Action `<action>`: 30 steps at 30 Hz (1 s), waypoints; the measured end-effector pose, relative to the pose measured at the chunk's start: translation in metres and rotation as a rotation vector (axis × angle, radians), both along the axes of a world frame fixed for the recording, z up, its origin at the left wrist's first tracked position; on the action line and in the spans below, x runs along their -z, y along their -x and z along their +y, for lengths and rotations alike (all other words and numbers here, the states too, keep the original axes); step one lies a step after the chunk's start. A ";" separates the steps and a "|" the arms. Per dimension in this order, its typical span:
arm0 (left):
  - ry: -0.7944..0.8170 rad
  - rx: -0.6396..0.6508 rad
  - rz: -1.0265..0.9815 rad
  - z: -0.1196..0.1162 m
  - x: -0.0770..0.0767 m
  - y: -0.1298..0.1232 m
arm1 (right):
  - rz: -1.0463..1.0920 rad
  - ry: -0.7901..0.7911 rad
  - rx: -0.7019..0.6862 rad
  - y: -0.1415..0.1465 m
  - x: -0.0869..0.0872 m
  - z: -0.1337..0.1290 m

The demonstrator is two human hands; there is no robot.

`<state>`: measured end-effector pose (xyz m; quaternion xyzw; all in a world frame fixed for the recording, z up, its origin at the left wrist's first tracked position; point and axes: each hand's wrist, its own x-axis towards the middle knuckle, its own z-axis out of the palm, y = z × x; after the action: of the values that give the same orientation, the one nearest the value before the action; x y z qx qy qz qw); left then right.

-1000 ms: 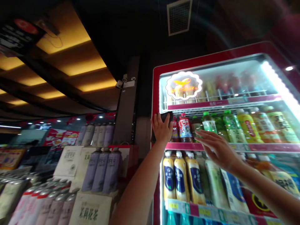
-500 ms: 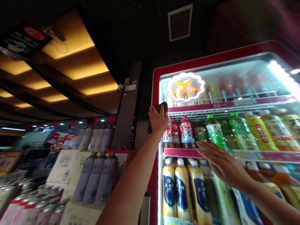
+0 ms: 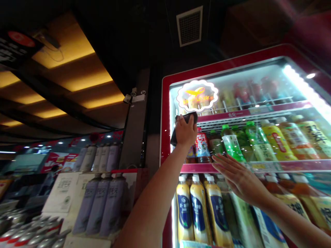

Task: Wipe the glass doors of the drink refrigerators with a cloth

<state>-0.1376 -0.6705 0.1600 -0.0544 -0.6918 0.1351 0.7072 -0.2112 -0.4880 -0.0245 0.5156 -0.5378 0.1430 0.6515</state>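
Note:
My left hand (image 3: 185,131) is raised to the left part of the glass door of a lit drinks fridge (image 3: 163,117). Under its fingers is a dark cloth (image 3: 175,137), held against the pane; part of it is hidden by the hand. Lower and to the right, my right hand (image 3: 239,179) is stretched out with its fingers straight and close together, in front of the glass. It holds nothing. Whether its palm touches the pane I cannot tell. A glowing scalloped sign (image 3: 198,95) hangs just above my left hand.
Behind the glass, shelves carry green bottles (image 3: 231,143) and yellow bottles with blue labels (image 3: 200,210). To the left stand purple bottles (image 3: 110,203) on white boxes (image 3: 62,193), with several metal-topped cans below. A vent (image 3: 190,27) is in the dark ceiling.
My left hand has moved right with the cloth, from the fridge's left edge onto the glass below the sign. My right hand stays flat in nearly the same place. The view has shifted slightly right.

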 end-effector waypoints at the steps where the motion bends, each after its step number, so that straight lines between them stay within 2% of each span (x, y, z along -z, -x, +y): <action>1: 0.107 0.004 -0.059 0.000 0.015 -0.001 | 0.004 -0.002 -0.003 0.001 0.000 0.000; 3: 0.273 0.010 -0.153 -0.011 0.045 -0.009 | 0.013 -0.001 -0.006 0.001 0.001 0.000; 4: 0.298 0.007 -0.171 -0.020 0.056 -0.014 | 0.015 0.001 -0.002 0.002 0.002 0.000; 6: 0.225 -0.008 -0.138 -0.041 0.061 -0.025 | 0.014 0.001 0.019 0.002 0.002 -0.001; 7: 0.147 -0.017 -0.096 -0.048 0.055 -0.028 | 0.010 0.001 0.033 0.002 0.002 -0.002; 9: -0.040 -0.026 0.012 -0.050 0.032 -0.027 | 0.000 0.003 0.050 0.001 0.002 -0.003; 11: -0.193 -0.021 0.101 -0.034 0.006 -0.018 | -0.012 0.000 0.043 0.000 0.002 -0.003; 13: -0.229 -0.001 0.111 -0.009 -0.005 -0.005 | -0.020 -0.004 0.022 -0.002 0.001 -0.001; 15: -0.102 0.033 0.035 0.012 0.004 0.004 | -0.020 -0.003 -0.006 -0.003 0.000 0.002; 17: 0.131 0.058 -0.083 0.020 0.026 0.005 | -0.020 0.001 -0.030 -0.004 -0.001 0.004; 19: 0.326 0.056 -0.174 0.010 0.047 -0.002 | -0.020 0.005 -0.043 -0.005 -0.002 0.005; 21: 0.358 0.028 -0.189 -0.009 0.051 -0.012 | -0.017 0.010 -0.043 -0.005 -0.002 0.005; 22: 0.303 0.012 -0.160 -0.018 0.046 -0.016 | -0.010 0.014 -0.040 -0.005 -0.002 0.004; 24: 0.102 -0.019 -0.050 -0.026 0.024 -0.017 | 0.013 0.023 -0.029 -0.004 -0.002 0.003; 26: -0.103 -0.036 0.060 -0.017 0.000 -0.011 | 0.030 0.029 -0.012 -0.003 -0.002 0.002; 27: -0.156 -0.034 0.086 -0.007 -0.009 -0.006 | 0.034 0.028 -0.002 -0.002 -0.002 0.002; 28: -0.167 -0.024 0.092 0.005 -0.014 0.000 | 0.035 0.024 0.007 -0.002 -0.001 0.002; 30: -0.064 0.014 0.055 0.027 -0.011 0.011 | 0.038 0.018 0.021 -0.001 -0.001 0.003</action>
<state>-0.1487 -0.6431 0.1706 -0.0330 -0.6755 0.1093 0.7285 -0.2101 -0.4851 -0.0232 0.5067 -0.5294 0.1311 0.6676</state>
